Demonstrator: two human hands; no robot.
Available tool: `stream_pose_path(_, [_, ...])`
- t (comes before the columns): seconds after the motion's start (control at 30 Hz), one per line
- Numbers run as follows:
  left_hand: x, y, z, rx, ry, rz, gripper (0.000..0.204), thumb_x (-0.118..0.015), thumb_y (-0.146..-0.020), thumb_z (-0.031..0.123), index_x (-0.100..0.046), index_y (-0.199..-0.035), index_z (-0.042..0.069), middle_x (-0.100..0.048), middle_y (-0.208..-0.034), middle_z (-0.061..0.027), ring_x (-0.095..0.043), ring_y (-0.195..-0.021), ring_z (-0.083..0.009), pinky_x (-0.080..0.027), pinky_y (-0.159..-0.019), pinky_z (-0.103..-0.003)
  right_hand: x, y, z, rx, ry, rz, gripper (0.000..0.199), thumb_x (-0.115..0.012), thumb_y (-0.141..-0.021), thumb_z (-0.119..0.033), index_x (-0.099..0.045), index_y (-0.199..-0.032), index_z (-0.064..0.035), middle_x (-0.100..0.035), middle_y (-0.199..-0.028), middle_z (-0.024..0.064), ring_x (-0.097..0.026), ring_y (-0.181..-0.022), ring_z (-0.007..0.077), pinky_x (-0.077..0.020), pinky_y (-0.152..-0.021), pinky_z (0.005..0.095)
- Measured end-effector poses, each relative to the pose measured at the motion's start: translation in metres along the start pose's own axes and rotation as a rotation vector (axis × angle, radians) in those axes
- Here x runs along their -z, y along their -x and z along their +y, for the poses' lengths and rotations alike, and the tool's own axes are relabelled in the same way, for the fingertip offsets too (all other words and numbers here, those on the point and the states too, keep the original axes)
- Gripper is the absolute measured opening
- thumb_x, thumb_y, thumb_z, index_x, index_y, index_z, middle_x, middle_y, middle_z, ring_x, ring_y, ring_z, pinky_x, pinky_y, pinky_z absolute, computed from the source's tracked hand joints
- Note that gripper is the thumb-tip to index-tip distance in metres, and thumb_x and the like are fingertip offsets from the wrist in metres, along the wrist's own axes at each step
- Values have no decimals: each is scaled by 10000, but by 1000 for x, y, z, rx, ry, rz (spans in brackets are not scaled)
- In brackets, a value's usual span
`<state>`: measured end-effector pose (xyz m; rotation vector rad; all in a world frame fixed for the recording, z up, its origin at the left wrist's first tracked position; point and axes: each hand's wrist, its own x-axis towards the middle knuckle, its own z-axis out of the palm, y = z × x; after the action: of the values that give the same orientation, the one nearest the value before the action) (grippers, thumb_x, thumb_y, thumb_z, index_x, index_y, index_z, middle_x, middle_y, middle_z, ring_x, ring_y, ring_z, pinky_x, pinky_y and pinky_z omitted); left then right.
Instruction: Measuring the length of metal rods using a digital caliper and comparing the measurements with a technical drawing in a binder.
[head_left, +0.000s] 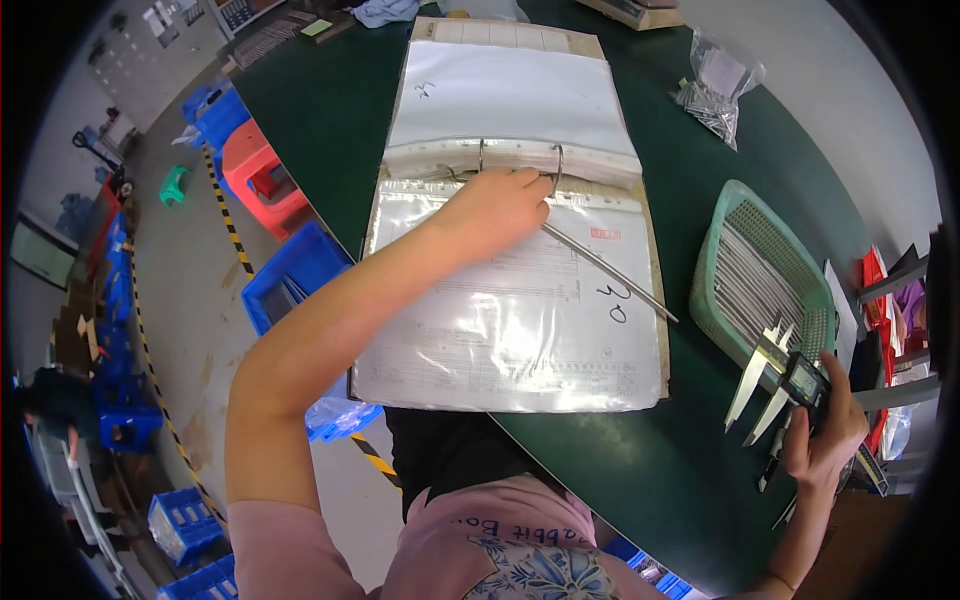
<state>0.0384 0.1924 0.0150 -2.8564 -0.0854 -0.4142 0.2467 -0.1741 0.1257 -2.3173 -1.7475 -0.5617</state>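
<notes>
A ring binder lies open on the green table, with a printed sheet in a clear sleeve (500, 330) on its near side. Across it reaches my left arm. My left hand (503, 205) is closed near the binder rings (559, 165), and a thin metal rod (612, 270) comes out from under its fingers, slanting down to the right over the sheet. At the right, my right hand (832, 432) grips a digital caliper (803, 383), its jaws apart and pointing down-left. Just beyond the caliper stands a green plastic basket (708, 290) of many similar metal rods (755, 265).
A clear bag of small metal parts (715, 95) lies at the far right of the table (600, 480). Left of the table are a red stool (255, 170) and a blue bin (262, 290). More tools lie partly hidden beneath my right hand.
</notes>
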Motion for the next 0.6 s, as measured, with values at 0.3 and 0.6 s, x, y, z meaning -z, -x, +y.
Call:
stream_pose_path(0.3, [51,58,37,559,1063,9,76,-613,-782,45,-595,-848,12,-605,-798,-54,-588,-728,-155,-470,-618,-289,18,-22,-17,542,134,108,667,-688,-705,-351,-489,-1134,120,-587,-750,155,-484,-493,260,-349,-466,340])
stream_pose_path(0.6, [46,80,150,817,1997,733,148,-534,-870,25,-603,-994,-16,-555,-918,-64,-563,-837,-130,-445,-765,-232,-2,-31,-6,-72,-70,172,569,-630,-728,-532,-563,-800,29,-494,-618,80,-447,-515,199,-327,-483,289])
